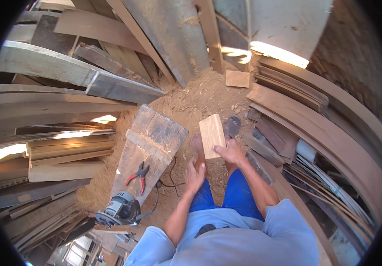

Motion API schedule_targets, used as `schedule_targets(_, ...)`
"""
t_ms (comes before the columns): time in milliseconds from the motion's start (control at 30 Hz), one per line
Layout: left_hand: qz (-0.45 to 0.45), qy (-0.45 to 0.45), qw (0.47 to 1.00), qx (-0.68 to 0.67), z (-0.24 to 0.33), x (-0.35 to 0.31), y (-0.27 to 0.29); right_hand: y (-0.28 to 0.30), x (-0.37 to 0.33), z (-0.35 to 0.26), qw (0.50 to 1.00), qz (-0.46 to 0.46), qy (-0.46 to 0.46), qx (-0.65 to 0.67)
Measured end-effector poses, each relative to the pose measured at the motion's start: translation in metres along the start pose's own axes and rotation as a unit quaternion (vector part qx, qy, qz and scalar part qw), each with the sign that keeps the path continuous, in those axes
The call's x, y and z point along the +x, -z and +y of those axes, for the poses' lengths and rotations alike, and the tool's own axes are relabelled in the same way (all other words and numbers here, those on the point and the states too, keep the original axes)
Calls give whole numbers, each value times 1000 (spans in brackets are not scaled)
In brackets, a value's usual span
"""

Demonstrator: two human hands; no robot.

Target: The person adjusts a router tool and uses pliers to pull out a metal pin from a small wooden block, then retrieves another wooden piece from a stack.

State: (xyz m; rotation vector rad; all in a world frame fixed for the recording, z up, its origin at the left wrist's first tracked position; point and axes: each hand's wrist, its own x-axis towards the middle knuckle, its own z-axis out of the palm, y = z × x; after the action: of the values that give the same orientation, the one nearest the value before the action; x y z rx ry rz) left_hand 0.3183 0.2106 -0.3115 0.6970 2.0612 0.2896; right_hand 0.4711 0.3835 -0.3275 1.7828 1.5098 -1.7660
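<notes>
The pale wooden block (210,136) is over the sawdust-strewn floor (191,99), grasped by the right hand (230,152); the left hand (194,178), unclenched and empty, is near its closer end. Leftward, red-handled pliers (142,170) lie on a wooden tabletop (155,124).

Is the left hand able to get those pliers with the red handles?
Probably yes. The left hand looks empty, and the pliers lie uncovered on the wooden board to its left. Nothing tall seems to stand between them.

The block (209,136) is tan wood, oblong. It is held off the ground, near end gripped, broad face showing.
</notes>
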Motion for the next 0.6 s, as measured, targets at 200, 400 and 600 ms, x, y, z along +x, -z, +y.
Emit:
schedule_targets(200,-226,12,852,-472,87,11,63,3,-162,-64,987,3,107,118)
schedule_targets(400,-478,91,777,-400,96,-27,88,2,-229,-68,855,-46,195,479)
schedule_targets(600,-576,172,670,-435,121,-62,99,-15,-214,-1,919,161,111,343)
